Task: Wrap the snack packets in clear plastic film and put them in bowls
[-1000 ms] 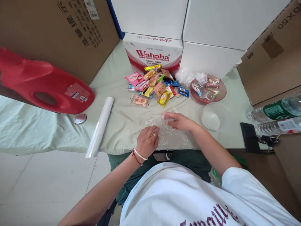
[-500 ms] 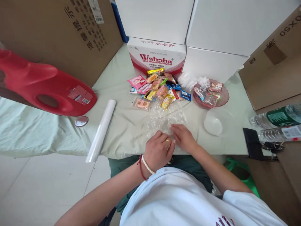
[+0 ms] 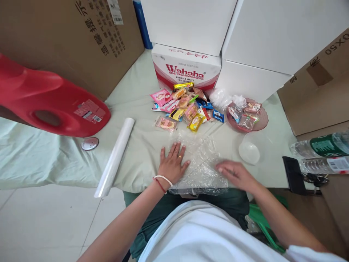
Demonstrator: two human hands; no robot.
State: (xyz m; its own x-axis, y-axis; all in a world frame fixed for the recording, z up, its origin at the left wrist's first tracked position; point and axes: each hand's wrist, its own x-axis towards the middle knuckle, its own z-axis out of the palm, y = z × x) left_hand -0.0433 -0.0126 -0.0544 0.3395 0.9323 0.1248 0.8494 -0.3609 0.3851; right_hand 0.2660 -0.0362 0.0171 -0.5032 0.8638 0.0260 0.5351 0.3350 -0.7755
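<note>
A crinkled clear plastic sheet lies spread on the cloth-covered table in front of me, its near side hanging slightly over the edge. My left hand rests flat on its left part, fingers spread and holding nothing. At the sheet's right side, my right hand has its fingers drawn together in a pinch at the plastic. Just beyond the sheet is a heap of wrapped snacks in pink, yellow and blue packets. A clear shallow bowl stands beyond my right hand.
A pink glass bowl holds several packets at the back right. A white roll and a round tin lie left, near a red jug. A Wahaha carton stands behind; plastic bottles lie right.
My hands have moved apart from close together over the plastic. My left hand now lies flat, the right has gone rightward, and the sheet is spread wider and nearer the table edge.
</note>
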